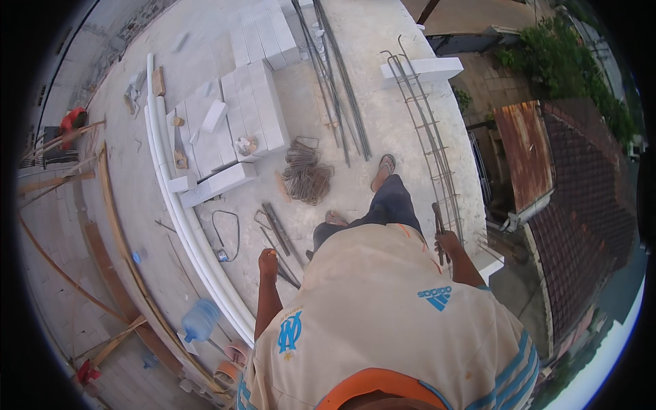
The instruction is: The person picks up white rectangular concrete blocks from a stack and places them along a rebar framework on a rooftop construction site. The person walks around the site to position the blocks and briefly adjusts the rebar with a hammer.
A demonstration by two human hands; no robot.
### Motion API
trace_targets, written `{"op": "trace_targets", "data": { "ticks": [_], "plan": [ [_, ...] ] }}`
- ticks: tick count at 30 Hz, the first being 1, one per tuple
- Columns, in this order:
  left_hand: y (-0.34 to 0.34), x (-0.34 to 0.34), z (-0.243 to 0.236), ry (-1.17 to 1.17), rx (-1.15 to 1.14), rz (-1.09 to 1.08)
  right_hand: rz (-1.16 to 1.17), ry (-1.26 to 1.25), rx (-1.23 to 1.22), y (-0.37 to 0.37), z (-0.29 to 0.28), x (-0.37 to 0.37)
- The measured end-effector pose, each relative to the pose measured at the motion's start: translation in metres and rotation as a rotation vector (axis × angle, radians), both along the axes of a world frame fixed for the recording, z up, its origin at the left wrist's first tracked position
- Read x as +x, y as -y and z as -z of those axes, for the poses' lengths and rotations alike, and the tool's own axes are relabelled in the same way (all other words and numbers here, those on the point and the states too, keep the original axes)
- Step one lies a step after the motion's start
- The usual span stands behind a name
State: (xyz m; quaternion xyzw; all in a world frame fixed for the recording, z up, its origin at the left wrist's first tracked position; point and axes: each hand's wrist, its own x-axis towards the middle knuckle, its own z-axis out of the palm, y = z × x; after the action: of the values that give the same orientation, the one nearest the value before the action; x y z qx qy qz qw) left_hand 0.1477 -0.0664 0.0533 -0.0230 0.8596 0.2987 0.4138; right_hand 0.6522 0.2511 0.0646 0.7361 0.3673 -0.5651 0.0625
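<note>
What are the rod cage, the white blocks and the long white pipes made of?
Rod cage: probably steel rebar, thin dark bars with ties, dull rusty look.
White blocks: likely lightweight concrete, matte chalky faces, sharp edges.
Pipes: look like plastic, smooth white, slightly bowed.

You wear a loose, cream-coloured short-sleeved jersey (383, 307) with an orange collar band (383, 383) at the neck. A blue crest sits on your left chest, a small blue logo on the right, and blue stripes run down the right sleeve and along the lower left hem. A few faint orange marks spot the fabric. Your forearms are bare below the sleeves, with no gloves on your left hand (268, 260) or right hand (447, 240). Your trousers (386, 208) are dark grey, and you have flip-flop sandals (384, 169) on your feet.
</note>
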Motion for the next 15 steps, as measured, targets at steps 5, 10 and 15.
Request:
{"op": "trace_targets", "data": {
  "ticks": [5,10,15],
  "plan": [
    [-0.037,0.009,-0.008,-0.009,-0.13,-0.066,-0.064,-0.112,0.043,-0.088,0.001,-0.034],
    [-0.105,0.017,-0.018,-0.018,-0.141,-0.118,-0.171,-0.159,0.06,-0.179,0.017,-0.02],
    [-0.167,0.039,-0.019,0.047,-0.156,-0.131,-0.321,-0.014,0.065,-0.243,-0.008,0.016]
  ]
}}
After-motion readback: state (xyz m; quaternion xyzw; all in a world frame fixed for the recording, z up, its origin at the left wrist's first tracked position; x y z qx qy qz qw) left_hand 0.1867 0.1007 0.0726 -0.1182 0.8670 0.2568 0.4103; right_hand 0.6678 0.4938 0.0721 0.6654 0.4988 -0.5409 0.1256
